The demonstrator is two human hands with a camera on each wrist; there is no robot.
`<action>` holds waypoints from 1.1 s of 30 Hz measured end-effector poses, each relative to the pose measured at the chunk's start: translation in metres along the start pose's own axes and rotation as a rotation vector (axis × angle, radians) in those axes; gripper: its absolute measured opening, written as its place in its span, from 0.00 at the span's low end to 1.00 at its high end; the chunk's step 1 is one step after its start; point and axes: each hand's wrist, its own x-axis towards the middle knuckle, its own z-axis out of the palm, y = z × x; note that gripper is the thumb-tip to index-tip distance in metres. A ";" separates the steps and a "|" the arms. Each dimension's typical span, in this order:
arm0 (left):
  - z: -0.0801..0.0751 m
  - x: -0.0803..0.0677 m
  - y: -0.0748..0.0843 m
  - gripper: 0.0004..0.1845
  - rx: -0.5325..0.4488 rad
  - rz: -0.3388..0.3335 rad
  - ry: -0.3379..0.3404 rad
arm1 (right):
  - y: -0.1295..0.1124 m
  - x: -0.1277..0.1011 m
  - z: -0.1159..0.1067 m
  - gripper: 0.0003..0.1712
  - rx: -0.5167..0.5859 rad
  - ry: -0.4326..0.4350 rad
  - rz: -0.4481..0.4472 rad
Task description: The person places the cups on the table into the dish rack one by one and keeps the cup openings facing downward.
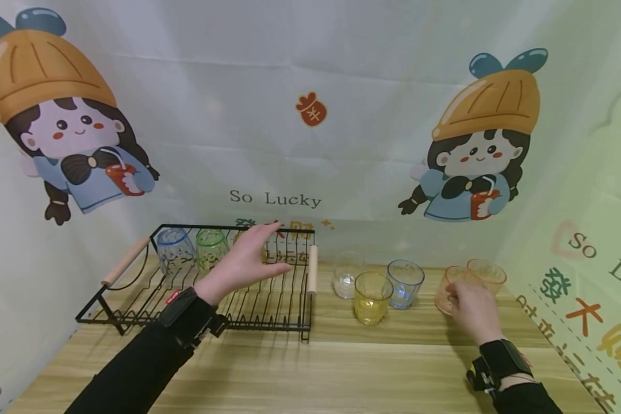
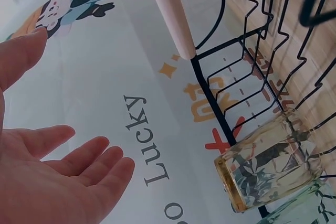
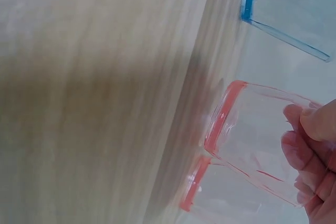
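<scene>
My left hand [image 1: 261,250] hovers open over the black wire dish rack [image 1: 269,313], fingers spread and holding nothing. Behind it in the rack lie a blue glass [image 1: 175,250], a green glass [image 1: 211,248] and a yellowish glass [image 2: 268,163], mostly hidden by the hand in the head view. The left wrist view shows the open palm [image 2: 58,182] apart from that glass. At the right, my right hand [image 1: 463,296] grips an orange-rimmed glass [image 1: 447,284], tilted off the table; its fingers [image 3: 315,145] curl round the glass [image 3: 252,140]. A second orange glass [image 1: 489,275] stands just behind.
A clear glass [image 1: 347,275], a yellow glass [image 1: 372,296] and a blue glass [image 1: 405,282] stand together on the wooden table [image 1: 341,368] between rack and right hand. The rack has wooden handles [image 1: 313,269] at both ends. Printed cloth walls close in the back and both sides.
</scene>
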 end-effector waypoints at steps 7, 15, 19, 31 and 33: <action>0.001 -0.001 0.001 0.47 -0.012 0.005 0.001 | -0.004 -0.005 -0.010 0.10 0.017 -0.026 0.034; 0.004 -0.002 0.000 0.48 -0.010 0.002 0.010 | -0.011 -0.006 -0.021 0.11 0.028 0.083 -0.017; 0.004 -0.002 0.000 0.49 -0.009 0.004 0.010 | -0.014 -0.004 -0.026 0.11 0.023 0.158 -0.065; 0.005 -0.003 0.004 0.49 -0.021 0.018 0.004 | -0.027 0.000 -0.040 0.15 0.028 0.215 -0.137; 0.005 -0.003 0.005 0.49 -0.028 0.015 0.000 | -0.030 0.001 -0.042 0.15 0.033 0.225 -0.145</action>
